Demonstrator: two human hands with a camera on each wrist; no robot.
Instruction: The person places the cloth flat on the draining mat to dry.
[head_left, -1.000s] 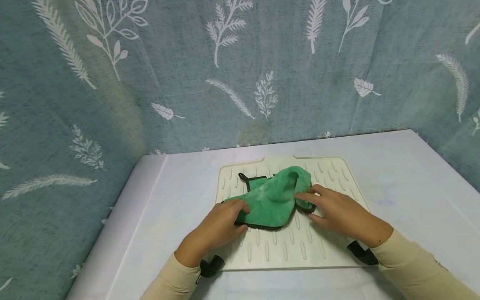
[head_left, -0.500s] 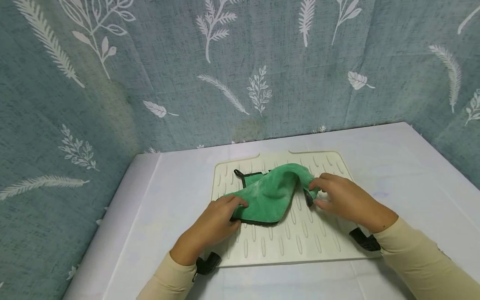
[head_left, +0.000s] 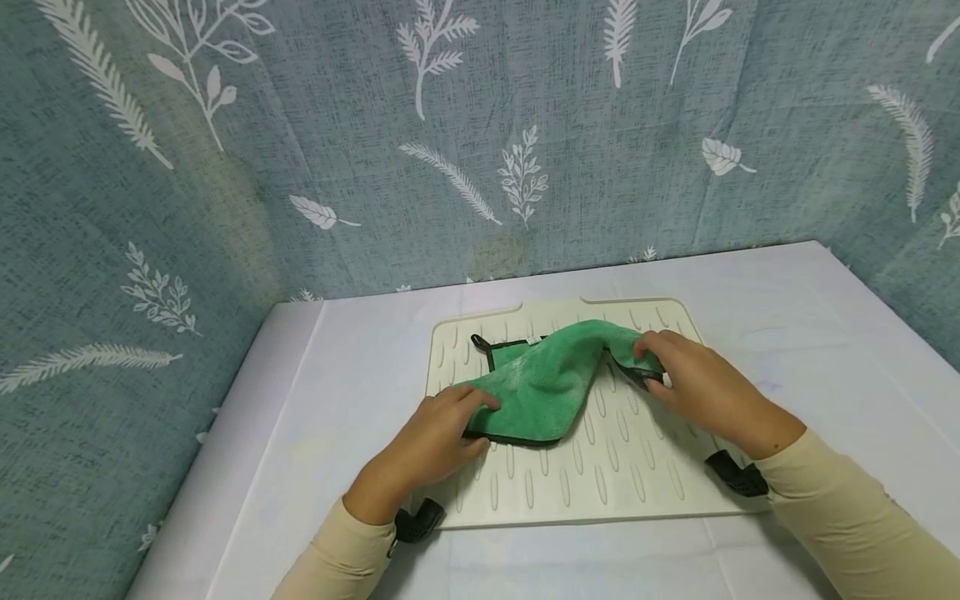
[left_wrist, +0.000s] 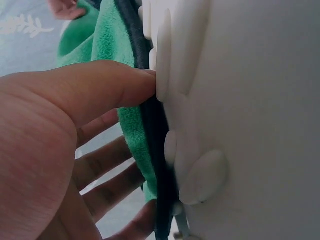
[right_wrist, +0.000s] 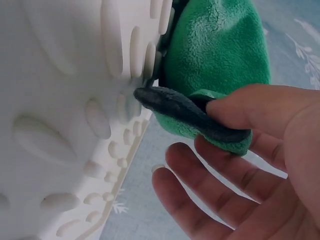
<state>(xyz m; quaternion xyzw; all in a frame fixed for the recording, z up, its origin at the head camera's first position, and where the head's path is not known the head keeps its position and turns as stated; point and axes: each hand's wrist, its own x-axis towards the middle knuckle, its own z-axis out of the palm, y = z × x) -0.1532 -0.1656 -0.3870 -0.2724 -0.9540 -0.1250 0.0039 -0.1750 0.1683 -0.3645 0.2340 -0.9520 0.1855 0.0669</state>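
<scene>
A green plush cloth (head_left: 536,392) with a dark hem lies partly folded over on a cream ridged mat (head_left: 600,487). My left hand (head_left: 438,433) rests on the cloth's left end. In the left wrist view the thumb (left_wrist: 112,90) touches the mat beside the hem, the other fingers fairly straight and spread. My right hand (head_left: 708,387) pinches the cloth's right corner between thumb and index finger, and that corner is lifted off the mat. Its other fingers stay apart from the cloth in the right wrist view. At the back left, a hanging loop (head_left: 480,342) sticks out from the lower layer.
The mat lies on a table with a white cover (head_left: 352,375). Blue-grey leaf-patterned fabric (head_left: 450,208) stands behind and at both sides. Black wrist straps (head_left: 418,521) sit at the sleeve cuffs.
My right hand has taken hold of the cloth's curled corner and drawn it right and slightly back, straightening that part. The left hand has stayed on the left end.
</scene>
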